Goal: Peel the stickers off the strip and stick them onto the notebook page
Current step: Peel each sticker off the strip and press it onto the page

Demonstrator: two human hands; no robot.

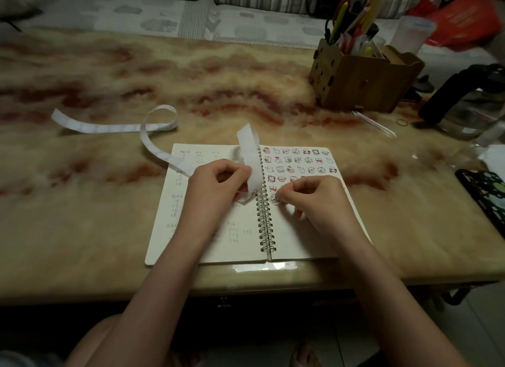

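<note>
An open spiral notebook lies on the marble table. Its right page carries several rows of small cartoon stickers across the top. My left hand pinches a long white backing strip over the left page, just left of the spiral; the strip's spent tail loops away to the left across the table. My right hand has its fingers curled and pinches a small sticker against the right page, beside the spiral. Whether the sticker lies flat on the paper is hidden by my fingertips.
A wooden pen holder full of pens stands at the back right. A clear pen and a rubber band lie before it. A glass kettle and a patterned black object sit at the right edge.
</note>
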